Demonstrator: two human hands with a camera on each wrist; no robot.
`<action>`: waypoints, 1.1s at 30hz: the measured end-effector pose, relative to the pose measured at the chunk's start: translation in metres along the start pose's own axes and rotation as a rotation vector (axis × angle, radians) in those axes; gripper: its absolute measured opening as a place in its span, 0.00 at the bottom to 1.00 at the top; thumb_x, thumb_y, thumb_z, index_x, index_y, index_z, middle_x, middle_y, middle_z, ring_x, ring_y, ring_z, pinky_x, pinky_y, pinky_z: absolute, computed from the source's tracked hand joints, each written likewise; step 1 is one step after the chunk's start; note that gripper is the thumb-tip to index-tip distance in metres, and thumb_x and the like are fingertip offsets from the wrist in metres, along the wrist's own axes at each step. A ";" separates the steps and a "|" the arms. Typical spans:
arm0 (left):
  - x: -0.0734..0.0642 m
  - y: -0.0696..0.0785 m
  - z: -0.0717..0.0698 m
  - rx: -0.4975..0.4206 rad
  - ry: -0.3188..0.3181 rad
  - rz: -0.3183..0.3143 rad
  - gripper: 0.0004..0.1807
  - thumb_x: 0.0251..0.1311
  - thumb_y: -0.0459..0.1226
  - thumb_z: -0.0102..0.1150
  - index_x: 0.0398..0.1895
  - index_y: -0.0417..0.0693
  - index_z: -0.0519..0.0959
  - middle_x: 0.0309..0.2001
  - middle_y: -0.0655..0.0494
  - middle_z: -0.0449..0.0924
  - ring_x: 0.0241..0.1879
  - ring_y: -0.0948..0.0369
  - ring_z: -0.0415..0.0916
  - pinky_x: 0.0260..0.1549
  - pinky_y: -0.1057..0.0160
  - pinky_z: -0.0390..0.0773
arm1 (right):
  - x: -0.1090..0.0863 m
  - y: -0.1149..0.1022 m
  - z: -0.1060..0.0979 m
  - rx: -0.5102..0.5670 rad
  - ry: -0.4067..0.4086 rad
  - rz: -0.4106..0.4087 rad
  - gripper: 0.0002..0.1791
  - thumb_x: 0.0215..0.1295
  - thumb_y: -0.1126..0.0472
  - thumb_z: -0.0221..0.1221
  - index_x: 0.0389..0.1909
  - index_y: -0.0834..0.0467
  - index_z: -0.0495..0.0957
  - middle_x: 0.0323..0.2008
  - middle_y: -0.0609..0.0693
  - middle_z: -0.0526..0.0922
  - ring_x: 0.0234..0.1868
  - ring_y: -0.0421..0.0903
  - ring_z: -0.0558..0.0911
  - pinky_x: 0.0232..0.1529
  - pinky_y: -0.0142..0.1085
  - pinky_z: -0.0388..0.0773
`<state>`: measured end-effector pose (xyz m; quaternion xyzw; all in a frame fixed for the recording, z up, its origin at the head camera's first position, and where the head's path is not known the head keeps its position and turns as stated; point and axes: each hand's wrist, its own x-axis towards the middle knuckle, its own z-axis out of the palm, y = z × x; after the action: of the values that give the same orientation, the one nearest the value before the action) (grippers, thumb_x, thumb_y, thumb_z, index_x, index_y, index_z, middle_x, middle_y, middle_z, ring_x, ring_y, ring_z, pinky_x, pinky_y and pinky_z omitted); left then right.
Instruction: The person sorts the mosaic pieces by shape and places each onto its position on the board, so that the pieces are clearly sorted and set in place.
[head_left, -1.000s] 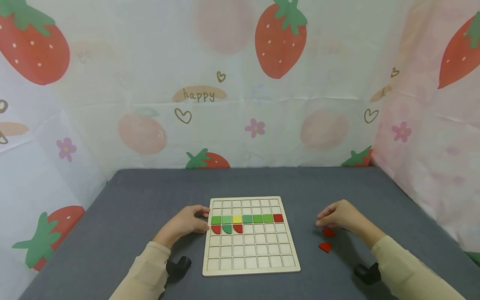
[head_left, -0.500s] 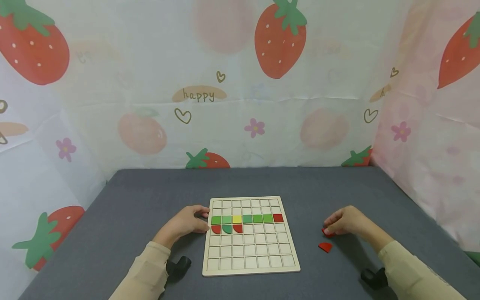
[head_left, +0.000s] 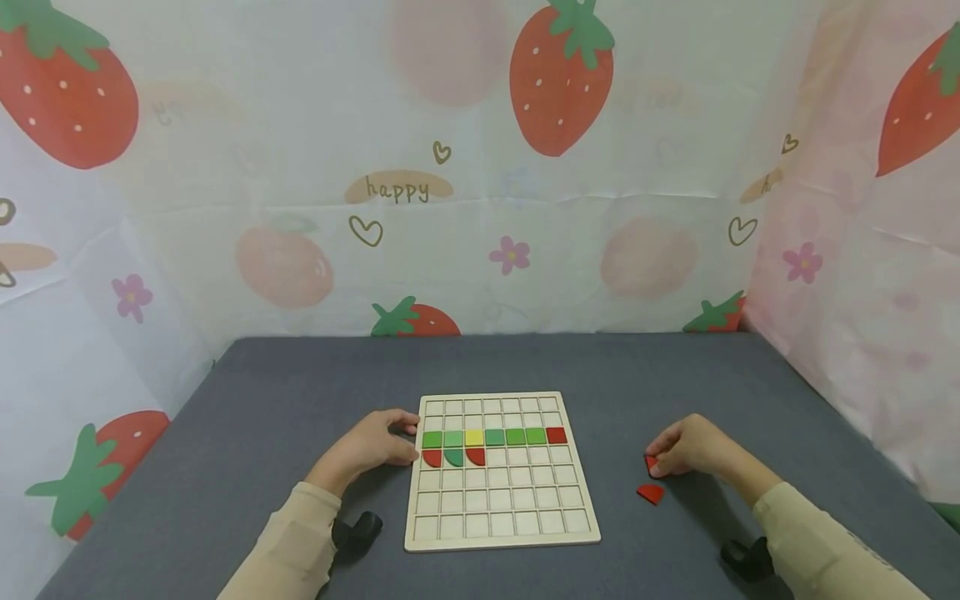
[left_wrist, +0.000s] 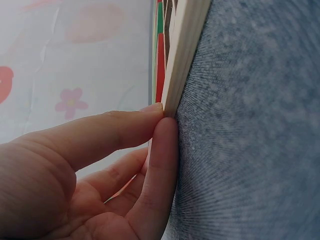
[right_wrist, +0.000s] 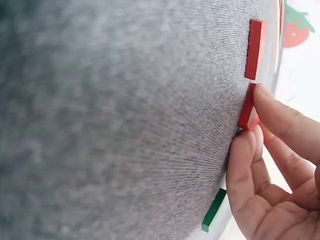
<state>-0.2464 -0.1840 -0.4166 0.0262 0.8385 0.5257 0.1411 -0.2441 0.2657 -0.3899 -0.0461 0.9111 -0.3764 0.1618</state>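
Note:
My left hand (head_left: 369,446) holds the left edge of a square wooden grid board (head_left: 502,546), thumb and finger meeting at its side in the left wrist view. One row of the board carries green, yellow and red square tiles (head_left: 474,438). Below them sit two red quarter-circle tiles (head_left: 476,456) and a green one (head_left: 453,457). To the right of the board, my right hand (head_left: 690,447) pinches a red quarter-circle tile (right_wrist: 247,106), low against the cloth. Just nearer to me lies another red quarter-circle tile (head_left: 650,494).
In the right wrist view a green tile (right_wrist: 214,210) lies on the cloth beside the fingers. Grey cloth (head_left: 315,375) covers the table. Strawberry-print curtains (head_left: 480,267) stand behind it and at both sides. Black straps (head_left: 748,560) hang at both wrists.
My right hand has come down and slightly right and nearer onto the farther red tile, which it now pinches and has turned a little. My left hand stays at the board's edge.

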 end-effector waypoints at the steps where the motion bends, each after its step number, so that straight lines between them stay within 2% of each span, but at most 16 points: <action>1: 0.000 0.000 0.000 -0.002 0.001 -0.002 0.33 0.54 0.23 0.63 0.66 0.29 0.69 0.53 0.39 0.72 0.41 0.58 0.80 0.43 0.58 0.86 | 0.000 0.000 0.000 -0.004 0.000 0.000 0.13 0.51 0.69 0.72 0.38 0.69 0.86 0.29 0.53 0.89 0.30 0.40 0.85 0.35 0.38 0.85; 10: 0.003 -0.002 0.001 -0.013 0.021 -0.016 0.31 0.54 0.23 0.63 0.64 0.31 0.71 0.52 0.40 0.72 0.39 0.60 0.80 0.41 0.59 0.86 | 0.002 -0.005 0.003 0.020 -0.001 0.005 0.08 0.53 0.67 0.71 0.33 0.66 0.86 0.26 0.48 0.86 0.29 0.42 0.83 0.35 0.39 0.86; 17: 0.002 -0.002 0.000 -0.014 0.008 -0.011 0.32 0.54 0.23 0.63 0.65 0.30 0.70 0.53 0.39 0.72 0.40 0.59 0.80 0.42 0.59 0.86 | 0.005 -0.016 0.005 0.034 -0.006 -0.009 0.13 0.58 0.64 0.69 0.41 0.67 0.86 0.32 0.49 0.88 0.32 0.42 0.83 0.37 0.39 0.86; 26: 0.000 0.000 0.001 -0.019 0.004 0.001 0.32 0.54 0.22 0.63 0.65 0.28 0.69 0.52 0.39 0.72 0.39 0.60 0.80 0.41 0.58 0.86 | 0.013 -0.033 0.018 0.143 -0.004 -0.021 0.09 0.56 0.65 0.70 0.34 0.67 0.85 0.28 0.53 0.89 0.26 0.42 0.84 0.34 0.39 0.87; 33: 0.000 0.000 0.000 -0.012 0.005 0.008 0.32 0.54 0.22 0.64 0.65 0.28 0.69 0.52 0.39 0.72 0.39 0.60 0.80 0.42 0.58 0.86 | 0.020 -0.047 0.028 0.188 -0.030 -0.025 0.08 0.56 0.66 0.70 0.34 0.67 0.84 0.28 0.51 0.88 0.26 0.42 0.85 0.34 0.39 0.87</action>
<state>-0.2461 -0.1837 -0.4169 0.0273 0.8356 0.5311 0.1373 -0.2554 0.2097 -0.3809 -0.0479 0.8687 -0.4613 0.1742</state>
